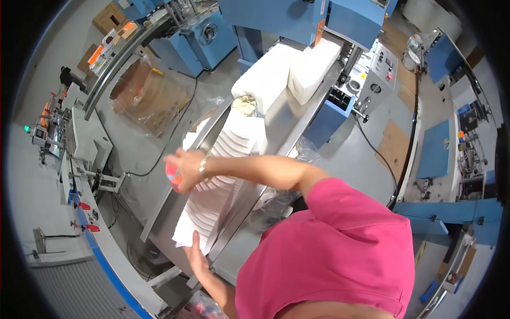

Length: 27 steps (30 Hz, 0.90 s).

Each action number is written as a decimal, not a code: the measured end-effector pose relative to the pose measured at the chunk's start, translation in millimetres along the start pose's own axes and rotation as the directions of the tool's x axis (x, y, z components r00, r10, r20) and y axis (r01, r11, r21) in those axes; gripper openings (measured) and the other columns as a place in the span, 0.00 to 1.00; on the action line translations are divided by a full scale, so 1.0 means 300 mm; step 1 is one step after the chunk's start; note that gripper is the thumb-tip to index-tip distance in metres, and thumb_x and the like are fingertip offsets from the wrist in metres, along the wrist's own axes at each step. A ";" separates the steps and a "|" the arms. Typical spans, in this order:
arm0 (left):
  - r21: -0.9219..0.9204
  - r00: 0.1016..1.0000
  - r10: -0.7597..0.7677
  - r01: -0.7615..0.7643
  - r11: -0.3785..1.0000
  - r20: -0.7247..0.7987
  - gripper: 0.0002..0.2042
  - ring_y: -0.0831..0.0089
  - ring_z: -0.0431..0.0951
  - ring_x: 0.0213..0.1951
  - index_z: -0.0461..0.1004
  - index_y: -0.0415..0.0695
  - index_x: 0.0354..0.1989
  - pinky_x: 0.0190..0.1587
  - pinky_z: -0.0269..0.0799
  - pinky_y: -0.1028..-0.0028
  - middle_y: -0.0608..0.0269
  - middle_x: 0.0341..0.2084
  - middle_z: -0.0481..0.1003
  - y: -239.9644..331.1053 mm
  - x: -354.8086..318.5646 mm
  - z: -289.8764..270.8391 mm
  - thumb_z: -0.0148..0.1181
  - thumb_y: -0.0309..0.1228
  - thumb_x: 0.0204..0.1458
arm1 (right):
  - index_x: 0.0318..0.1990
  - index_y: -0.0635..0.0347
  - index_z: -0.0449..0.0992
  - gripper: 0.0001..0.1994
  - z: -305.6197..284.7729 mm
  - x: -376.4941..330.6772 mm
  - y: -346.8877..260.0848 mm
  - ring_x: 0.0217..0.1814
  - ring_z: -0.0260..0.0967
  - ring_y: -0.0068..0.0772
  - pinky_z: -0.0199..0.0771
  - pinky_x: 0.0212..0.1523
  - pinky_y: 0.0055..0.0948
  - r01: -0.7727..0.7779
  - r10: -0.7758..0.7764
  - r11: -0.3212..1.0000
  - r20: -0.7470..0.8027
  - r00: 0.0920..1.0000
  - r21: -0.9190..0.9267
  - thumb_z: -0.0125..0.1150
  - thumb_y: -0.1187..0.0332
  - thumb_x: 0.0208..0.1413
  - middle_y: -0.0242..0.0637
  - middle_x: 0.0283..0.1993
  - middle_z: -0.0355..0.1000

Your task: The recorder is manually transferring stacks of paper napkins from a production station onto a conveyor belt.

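1. A person in a pink shirt (340, 250) leans over a metal counter (287, 118), where a long row of white sheets (204, 212) lies fanned between the raised metal edges.
2. The right hand (187, 169) is closed around a rounded coral-pink object (172, 173) with blue and orange patches, above the counter's left edge; blur hides its exact kind.
3. The left hand (197, 256) is at the row's near end, thumb against the sheets; its other fingers are hidden, so whether it grips cannot be told.
4. In the way, the right forearm (249, 166) crosses the row and covers part of it, a pale bracelet (203, 166) at the wrist.
5. Beyond, a clear container (245, 106) of yellowish pieces sits just beside two thick white stacks (270, 74), which stand beneath a blue machine (271, 20).
6. To the left, a brown carton (151, 98) in crinkled clear film stands on the grey floor, near a looping black cable (169, 144).
7. To the right, a metal control panel (383, 66) carries round knobs; flat cardboard (393, 149) lies on the floor.
8. Textures contrast: ridged, soft-looking white layers, smooth reflective metal, and a wrinkled, see-through plastic bag (271, 213) beside the counter.
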<state>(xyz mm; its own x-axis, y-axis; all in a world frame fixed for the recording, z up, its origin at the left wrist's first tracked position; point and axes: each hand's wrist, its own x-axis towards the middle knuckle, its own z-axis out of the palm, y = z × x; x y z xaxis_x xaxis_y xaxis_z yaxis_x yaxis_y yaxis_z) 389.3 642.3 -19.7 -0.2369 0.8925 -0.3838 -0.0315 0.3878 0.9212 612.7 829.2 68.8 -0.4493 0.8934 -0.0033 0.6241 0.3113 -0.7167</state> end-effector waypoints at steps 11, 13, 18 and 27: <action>-0.069 1.000 0.024 -0.024 0.997 -0.004 0.39 0.64 0.56 0.65 0.48 0.36 0.67 0.67 0.45 0.67 0.55 0.64 0.56 -0.023 0.010 -0.058 0.64 0.33 0.51 | 0.57 0.56 0.63 0.37 -0.488 -0.337 0.455 0.54 0.67 0.55 0.71 0.50 0.41 -0.633 0.517 0.693 -0.375 0.769 -0.344 0.66 0.51 0.36 0.53 0.53 0.65; -0.101 1.000 0.000 0.000 0.995 -0.006 0.38 0.64 0.56 0.65 0.48 0.36 0.67 0.66 0.46 0.67 0.55 0.64 0.56 -0.019 0.005 -0.050 0.64 0.33 0.52 | 0.56 0.57 0.64 0.37 -0.483 -0.348 0.569 0.57 0.66 0.51 0.68 0.55 0.39 -0.654 0.568 0.659 -0.323 0.757 -0.371 0.65 0.51 0.37 0.55 0.55 0.65; -0.124 0.998 -0.034 0.027 0.992 -0.055 0.38 0.63 0.55 0.65 0.48 0.36 0.67 0.66 0.46 0.67 0.56 0.64 0.56 -0.046 -0.001 -0.067 0.63 0.33 0.52 | 0.53 0.58 0.68 0.27 -0.441 -0.347 0.724 0.57 0.64 0.53 0.63 0.57 0.40 -0.682 0.495 0.628 -0.484 0.722 -0.376 0.58 0.53 0.47 0.51 0.53 0.66; -0.128 0.996 -0.065 0.057 0.990 -0.063 0.36 0.64 0.63 0.60 0.52 0.40 0.66 0.60 0.59 0.65 0.58 0.60 0.62 -0.085 0.019 -0.099 0.63 0.39 0.53 | 0.32 0.62 0.77 0.23 -0.338 -0.169 0.588 0.34 0.75 0.52 0.71 0.39 0.41 -0.203 0.194 0.978 -0.137 0.971 -0.054 0.55 0.46 0.52 0.50 0.26 0.75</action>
<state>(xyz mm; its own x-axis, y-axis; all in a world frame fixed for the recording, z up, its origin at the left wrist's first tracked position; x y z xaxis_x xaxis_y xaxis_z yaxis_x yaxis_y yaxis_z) 360.0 630.8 -43.4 -0.2952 0.8490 -0.4382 -0.1687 0.4051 0.8986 810.4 871.7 13.2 -0.2276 0.9727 -0.0466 0.7359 0.1405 -0.6623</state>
